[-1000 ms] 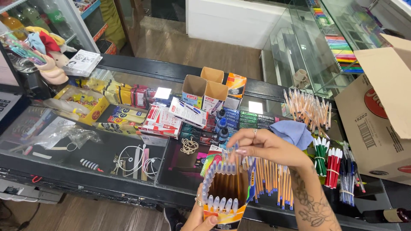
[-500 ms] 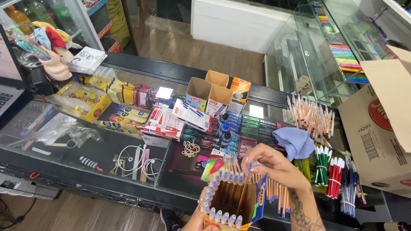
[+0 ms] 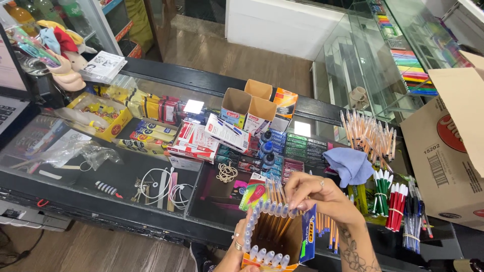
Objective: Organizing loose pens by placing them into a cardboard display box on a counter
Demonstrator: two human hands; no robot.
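Observation:
My left hand (image 3: 241, 241) grips the left side of an open orange pen box (image 3: 275, 241) held over the glass counter's (image 3: 151, 171) near edge. Clear-capped orange pens (image 3: 262, 221) stand along the box's inner walls, and its middle is hollow. My right hand (image 3: 315, 194) reaches over the box's far rim, fingertips pinching the tops of several pens there. Loose orange pens (image 3: 327, 234) lie on the glass under my right forearm.
A blue cloth (image 3: 350, 165) lies right of the hands, beside bundles of green, red and blue pens (image 3: 398, 204). More pens (image 3: 368, 133) are heaped behind it. Small open boxes (image 3: 254, 108), a large cardboard carton (image 3: 451, 151) and cables (image 3: 161, 186) sit around.
The box and both hands have dropped lower and nearer to me. My right hand has moved from above the box down onto the pens at its far rim.

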